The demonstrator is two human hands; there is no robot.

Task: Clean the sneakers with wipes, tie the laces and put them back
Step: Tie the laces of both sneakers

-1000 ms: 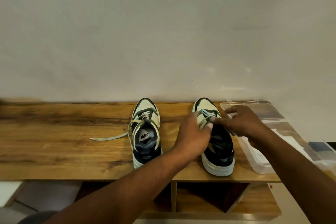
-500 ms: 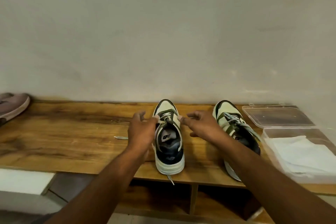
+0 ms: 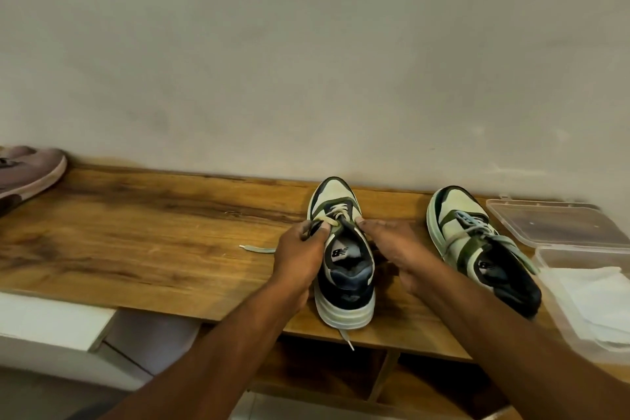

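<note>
Bare wall, wooden bench

I see a plain off-white plaster wall (image 3: 306, 44) at twelve o'clock, behind a long brown wood-grain bench top (image 3: 136, 235).

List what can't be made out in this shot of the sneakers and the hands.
Head view only:
- Left sneaker: the lace ends at the eyelets are covered by the left hand and right hand, so neither grip can be judged.
- Right sneaker: its heel is partly covered by the right forearm.
- Clear plastic box and wipes: cut off by the right edge.
- Pink shoe: cut off by the left edge.
</note>
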